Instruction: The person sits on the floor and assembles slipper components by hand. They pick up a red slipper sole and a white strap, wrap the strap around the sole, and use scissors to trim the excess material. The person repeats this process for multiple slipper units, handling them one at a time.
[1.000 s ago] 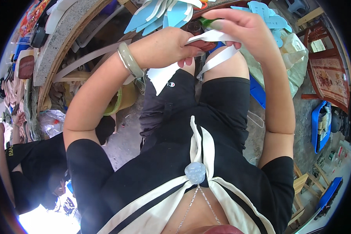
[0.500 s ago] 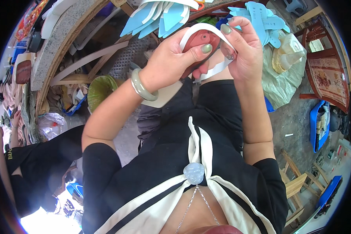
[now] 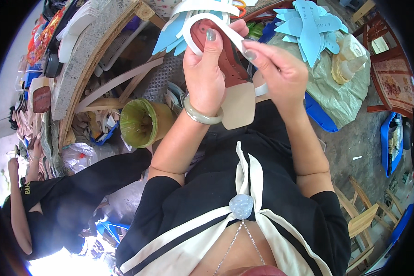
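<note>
1. Your left hand (image 3: 204, 86) gripped the red-brown sole piece (image 3: 233, 70), with its thumb on top and some fingers poking out past the far side.
2. Your right hand (image 3: 286, 76) pinched the white strip (image 3: 187, 34) between thumb and finger.
3. The sole piece was up in the air over your lap, between your two hands. Its tan end (image 3: 239, 109) pointed back toward you.
4. The strip bent in a loop around the round far end of the sole piece. You couldn't tell from here if it was stuck on.
5. The sole piece looked light and a bit stiff, and not easy to break. The tan end looked smooth, so it might have been slippery. The red-brown middle seemed the best place to hold.
6. The strip looked thin and soft, so a hard tug might have creased it. Its edges, close to the bend, seemed good for a gentle pinch.
7. Blue pieces (image 3: 309, 31) lay in a pile past your right hand, near a bottle (image 3: 352, 62).
</note>
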`<act>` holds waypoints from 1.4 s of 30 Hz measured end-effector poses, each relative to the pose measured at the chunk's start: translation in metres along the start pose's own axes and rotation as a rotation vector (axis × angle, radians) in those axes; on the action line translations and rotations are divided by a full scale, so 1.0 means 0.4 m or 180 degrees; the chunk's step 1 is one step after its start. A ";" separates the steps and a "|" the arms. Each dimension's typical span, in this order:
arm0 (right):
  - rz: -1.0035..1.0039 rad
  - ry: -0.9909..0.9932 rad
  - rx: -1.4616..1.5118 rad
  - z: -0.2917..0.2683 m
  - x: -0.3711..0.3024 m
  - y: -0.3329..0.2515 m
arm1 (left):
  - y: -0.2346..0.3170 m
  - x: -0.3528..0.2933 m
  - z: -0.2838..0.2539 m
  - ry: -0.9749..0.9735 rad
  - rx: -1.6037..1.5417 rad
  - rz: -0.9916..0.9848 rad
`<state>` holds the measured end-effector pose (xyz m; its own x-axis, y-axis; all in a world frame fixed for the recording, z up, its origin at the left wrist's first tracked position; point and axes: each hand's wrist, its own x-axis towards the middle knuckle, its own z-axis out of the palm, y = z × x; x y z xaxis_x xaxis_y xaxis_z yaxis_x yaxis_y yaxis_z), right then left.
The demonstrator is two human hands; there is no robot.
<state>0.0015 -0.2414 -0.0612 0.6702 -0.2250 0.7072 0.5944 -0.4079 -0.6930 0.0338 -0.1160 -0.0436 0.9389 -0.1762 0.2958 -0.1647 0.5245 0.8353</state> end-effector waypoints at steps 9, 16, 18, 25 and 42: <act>0.0210 -0.0257 0.0114 0.029 -0.034 -0.009 | -0.003 -0.032 0.011 -0.0002 -0.0005 -0.0014; 0.0912 -0.0417 0.0714 0.015 -0.026 0.002 | -0.003 -0.029 0.007 0.0180 0.0250 -0.0295; 0.1487 -0.0282 0.1357 0.013 -0.033 0.003 | 0.001 -0.021 0.002 0.0403 0.0053 -0.0343; 0.0254 -0.0723 -0.0097 -0.029 -0.047 0.002 | 0.026 -0.017 -0.019 0.0357 -0.0124 -0.0317; 0.2495 -0.0942 0.1960 -0.020 -0.037 0.042 | -0.024 -0.068 -0.073 -0.0429 0.0452 -0.0526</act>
<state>-0.0019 -0.2519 -0.0823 0.9994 0.0279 0.0226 0.0132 0.3003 -0.9538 0.0186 -0.0918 -0.0733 0.9093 -0.3645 0.2009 -0.0620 0.3587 0.9314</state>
